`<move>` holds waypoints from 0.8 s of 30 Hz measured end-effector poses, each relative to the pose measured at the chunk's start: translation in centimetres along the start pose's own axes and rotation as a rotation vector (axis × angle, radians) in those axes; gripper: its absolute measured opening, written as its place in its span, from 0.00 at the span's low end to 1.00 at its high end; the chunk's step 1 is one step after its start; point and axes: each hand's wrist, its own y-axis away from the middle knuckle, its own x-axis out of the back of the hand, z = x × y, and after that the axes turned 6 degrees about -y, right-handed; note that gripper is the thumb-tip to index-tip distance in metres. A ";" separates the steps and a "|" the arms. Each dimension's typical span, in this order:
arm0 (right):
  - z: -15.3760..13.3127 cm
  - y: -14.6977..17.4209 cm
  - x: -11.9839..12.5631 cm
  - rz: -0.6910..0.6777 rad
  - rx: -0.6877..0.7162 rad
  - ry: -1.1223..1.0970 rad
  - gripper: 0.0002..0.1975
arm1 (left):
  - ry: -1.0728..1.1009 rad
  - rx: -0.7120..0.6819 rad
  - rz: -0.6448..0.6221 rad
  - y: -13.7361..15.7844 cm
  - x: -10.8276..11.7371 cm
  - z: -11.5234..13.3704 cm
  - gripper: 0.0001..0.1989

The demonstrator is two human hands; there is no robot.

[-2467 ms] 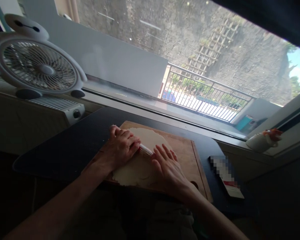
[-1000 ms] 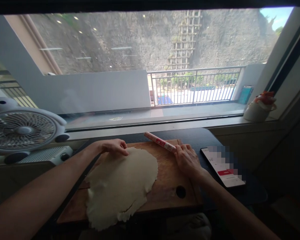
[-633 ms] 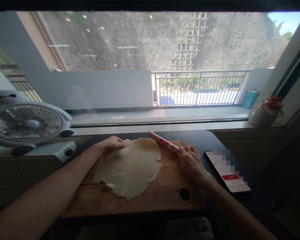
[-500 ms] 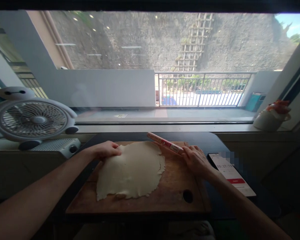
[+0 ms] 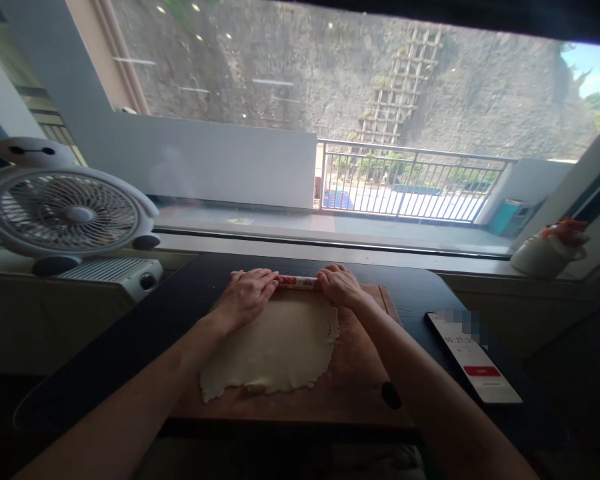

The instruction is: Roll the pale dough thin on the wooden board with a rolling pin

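A thin sheet of pale dough (image 5: 275, 347) with ragged edges lies flat on a wooden cutting board (image 5: 360, 380). Across its far edge rests a rolling pin (image 5: 298, 283) with a red and white printed label. My left hand (image 5: 247, 293) is closed over the pin's left end, and my right hand (image 5: 339, 283) is closed over its right end. Only the labelled middle of the pin shows between them; both ends are hidden under my fingers.
The board lies on a dark table (image 5: 105, 360). At the right is a phone (image 5: 475, 360) showing a timer. A white fan (image 5: 80, 213) stands on a box at the left. A pot (image 5: 547, 250) sits on the windowsill by the window.
My left hand has let go of the dough's left edge and taken the pin's left end. The pin has swung from slanted to nearly level across the far edge. My view has tilted.
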 end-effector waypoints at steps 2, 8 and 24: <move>-0.8 2.3 -0.3 0.012 -0.004 -0.002 0.22 | -0.021 -0.002 0.068 1.0 0.5 0.3 0.22; -2.4 7.7 0.6 -0.052 0.117 -0.063 0.24 | -0.059 -0.059 -0.002 1.8 3.0 1.7 0.21; -2.4 10.0 0.4 -0.021 -0.012 -0.087 0.27 | -0.088 -0.058 -0.104 3.5 3.9 7.6 0.20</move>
